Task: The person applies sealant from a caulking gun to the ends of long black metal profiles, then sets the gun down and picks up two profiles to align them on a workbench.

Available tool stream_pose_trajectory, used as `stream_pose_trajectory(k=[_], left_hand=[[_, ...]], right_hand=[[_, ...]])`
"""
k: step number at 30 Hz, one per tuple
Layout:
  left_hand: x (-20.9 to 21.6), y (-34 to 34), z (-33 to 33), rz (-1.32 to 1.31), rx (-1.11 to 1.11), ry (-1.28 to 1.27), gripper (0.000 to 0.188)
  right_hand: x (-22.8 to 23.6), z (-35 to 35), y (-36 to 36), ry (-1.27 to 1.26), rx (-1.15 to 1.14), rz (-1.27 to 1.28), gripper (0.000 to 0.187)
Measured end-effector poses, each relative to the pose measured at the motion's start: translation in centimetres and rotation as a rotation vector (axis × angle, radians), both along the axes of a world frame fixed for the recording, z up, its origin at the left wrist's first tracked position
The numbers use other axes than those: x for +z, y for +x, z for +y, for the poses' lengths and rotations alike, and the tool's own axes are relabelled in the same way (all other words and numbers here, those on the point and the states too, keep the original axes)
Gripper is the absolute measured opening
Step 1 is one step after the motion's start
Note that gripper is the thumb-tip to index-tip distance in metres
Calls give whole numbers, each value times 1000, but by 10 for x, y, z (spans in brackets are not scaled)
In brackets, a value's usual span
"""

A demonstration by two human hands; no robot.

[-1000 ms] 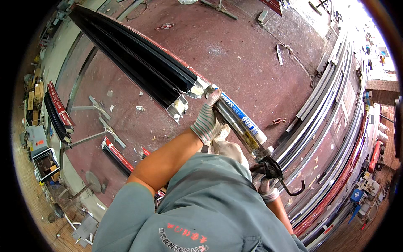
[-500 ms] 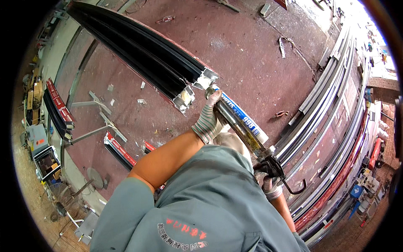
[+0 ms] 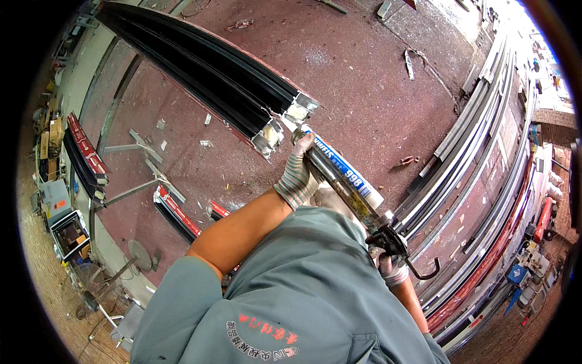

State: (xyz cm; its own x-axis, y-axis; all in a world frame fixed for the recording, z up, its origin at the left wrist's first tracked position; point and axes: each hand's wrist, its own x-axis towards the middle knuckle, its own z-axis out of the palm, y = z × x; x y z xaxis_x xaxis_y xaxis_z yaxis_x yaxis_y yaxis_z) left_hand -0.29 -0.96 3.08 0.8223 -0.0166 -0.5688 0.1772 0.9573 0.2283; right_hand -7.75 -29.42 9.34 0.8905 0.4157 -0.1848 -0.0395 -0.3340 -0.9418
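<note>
Caulking gun, a blue-and-white sealant cartridge along its metal barrel, slants across the middle above the reddish floor, its front toward the far left and its handle toward the near right. On the left, a short red-and-black profile length lies beyond an open black box; pale metal struts lie to its right. Next comes a long black profile, reaching from the far left to the gun's white nozzle. Both near ends of that profile already carry pale filling; whether the filling is complete, or how much is left to add, cannot be told, nor whether the nozzle touches an end. Just right of them, the left hand, in a striped glove, has its grip wrapped around the gun's front. Nearer and farther right, the gloved right hand holds the handle, partly hidden; I cannot tell how hard it squeezes. Farther right lie stacked metal bars.
</note>
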Motion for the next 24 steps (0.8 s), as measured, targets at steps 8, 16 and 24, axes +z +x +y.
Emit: stream_pose_trajectory(k=[8,16,24], left_hand=[[-18,1,-10,43,-62,-48,40],[-34,0,-19,81,-122,-58,41],[-35,6,-26,97,-133,-57,31]], right_hand=[[-2,-7,-6,-38,-16,-5,75],[-7,-13,-14,-7,-76,34,67],[-27,-25,-21,31,-64,-47,65]])
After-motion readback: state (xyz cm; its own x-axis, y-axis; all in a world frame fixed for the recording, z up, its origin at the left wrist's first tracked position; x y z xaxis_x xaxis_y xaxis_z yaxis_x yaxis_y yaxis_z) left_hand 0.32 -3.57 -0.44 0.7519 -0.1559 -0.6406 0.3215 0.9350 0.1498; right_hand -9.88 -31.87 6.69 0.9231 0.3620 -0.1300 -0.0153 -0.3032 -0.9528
